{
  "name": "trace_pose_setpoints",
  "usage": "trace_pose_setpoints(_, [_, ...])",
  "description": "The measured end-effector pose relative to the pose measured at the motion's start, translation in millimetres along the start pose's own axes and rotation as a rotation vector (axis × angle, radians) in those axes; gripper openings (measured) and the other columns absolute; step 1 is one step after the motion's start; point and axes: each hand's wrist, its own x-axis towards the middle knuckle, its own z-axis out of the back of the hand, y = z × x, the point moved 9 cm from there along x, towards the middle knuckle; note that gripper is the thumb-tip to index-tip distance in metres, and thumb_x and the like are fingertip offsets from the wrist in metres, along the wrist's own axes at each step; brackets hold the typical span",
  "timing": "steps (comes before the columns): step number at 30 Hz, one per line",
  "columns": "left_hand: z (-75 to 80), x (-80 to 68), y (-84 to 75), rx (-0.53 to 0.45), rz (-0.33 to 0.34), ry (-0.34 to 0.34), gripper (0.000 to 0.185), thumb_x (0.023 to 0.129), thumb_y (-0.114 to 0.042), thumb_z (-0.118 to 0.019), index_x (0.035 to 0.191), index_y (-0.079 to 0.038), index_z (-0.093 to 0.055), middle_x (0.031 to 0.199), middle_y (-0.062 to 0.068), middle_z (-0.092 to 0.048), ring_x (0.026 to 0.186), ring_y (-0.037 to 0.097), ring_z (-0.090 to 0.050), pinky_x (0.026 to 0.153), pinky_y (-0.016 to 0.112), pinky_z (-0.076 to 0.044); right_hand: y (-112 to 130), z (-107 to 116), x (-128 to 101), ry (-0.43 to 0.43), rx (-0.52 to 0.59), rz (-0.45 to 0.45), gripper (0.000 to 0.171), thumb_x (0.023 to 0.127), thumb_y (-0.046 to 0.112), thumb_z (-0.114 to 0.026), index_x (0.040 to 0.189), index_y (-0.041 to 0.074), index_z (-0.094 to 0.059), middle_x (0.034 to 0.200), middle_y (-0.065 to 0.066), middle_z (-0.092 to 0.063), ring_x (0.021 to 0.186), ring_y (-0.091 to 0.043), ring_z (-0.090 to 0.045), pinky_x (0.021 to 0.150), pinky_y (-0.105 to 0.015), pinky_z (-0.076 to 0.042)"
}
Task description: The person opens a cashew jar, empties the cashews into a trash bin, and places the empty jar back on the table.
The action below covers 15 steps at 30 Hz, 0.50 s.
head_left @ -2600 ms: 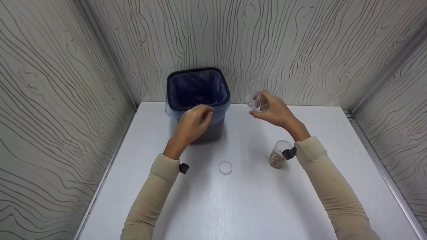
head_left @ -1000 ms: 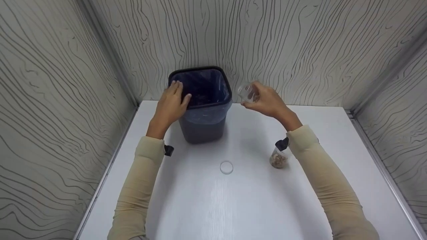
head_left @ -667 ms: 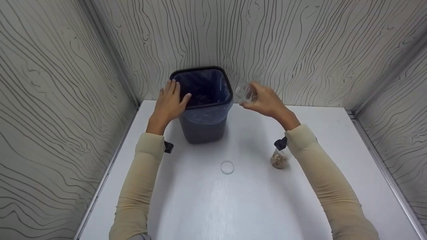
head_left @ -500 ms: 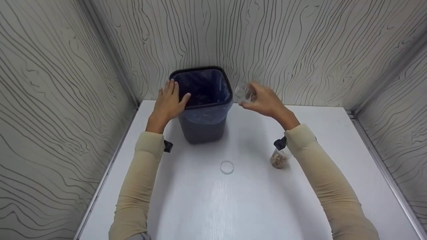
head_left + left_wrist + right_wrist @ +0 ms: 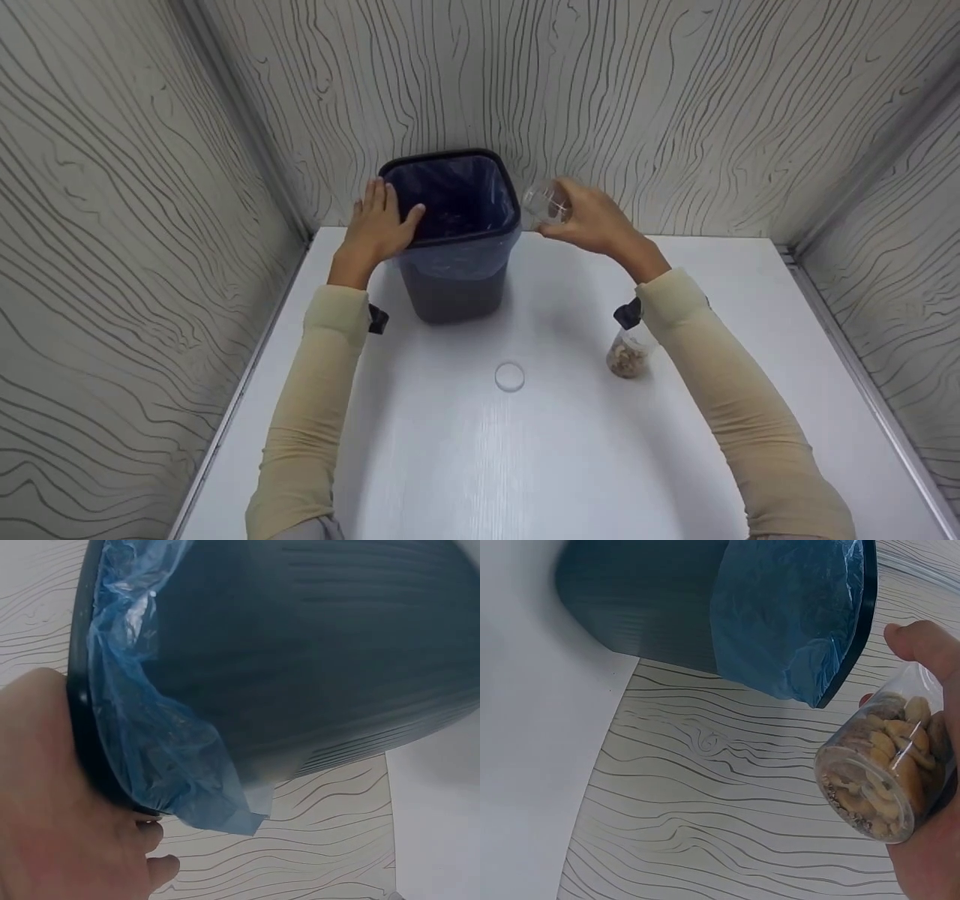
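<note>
My right hand (image 5: 596, 219) grips a clear plastic jar (image 5: 545, 202) just right of the bin's rim. The right wrist view shows mixed nuts (image 5: 900, 765) inside it, its bottom facing the camera and the jar tilted. My left hand (image 5: 376, 229) rests at the left side of the bin (image 5: 461, 292), fingers straight over the black rim and thumb spread toward the opening. A blue liner bag (image 5: 172, 742) hangs folded over the rim. In the left wrist view the hand lies against the rim.
A second clear jar (image 5: 627, 355) with nuts stands on the white table (image 5: 570, 450) beneath my right wrist, partly covered by the wrist camera. A round clear lid or ring (image 5: 510, 376) lies at the table's middle. Patterned walls (image 5: 645, 112) close in the back and sides.
My left hand has moved from in front of the bin to its left rim, fingers straightening. My right hand has carried the jar left and slightly up, closer to the bin.
</note>
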Motion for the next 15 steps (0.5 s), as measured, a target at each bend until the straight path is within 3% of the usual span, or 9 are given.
trace_pose_setpoints(9, [0.4, -0.2, -0.8, 0.028, 0.004, -0.01, 0.084, 0.114, -0.056, -0.023, 0.169, 0.006, -0.004, 0.178, 0.026, 0.008, 0.167, 0.039, 0.009, 0.137, 0.054, 0.001, 4.0, -1.8, 4.7, 0.043, -0.021, -0.016, 0.072, 0.09, 0.038, -0.082, 0.147, 0.006, -0.051, 0.124, -0.016, -0.068, 0.106, -0.031, -0.066, 0.089, -0.05, -0.059])
trace_pose_setpoints(15, [1.2, -0.7, -2.7, 0.034, 0.003, -0.017, 0.083, 0.115, -0.054, -0.022, 0.169, 0.006, -0.005, 0.178, 0.026, 0.007, 0.167, 0.039, 0.009, 0.137, 0.054, 0.002, 5.7, -1.2, 7.6, 0.052, -0.027, -0.014, 0.063, 0.089, 0.04, -0.084, 0.135, 0.007, -0.055, 0.119, -0.012, -0.067, 0.102, -0.029, -0.064, 0.086, -0.047, -0.056])
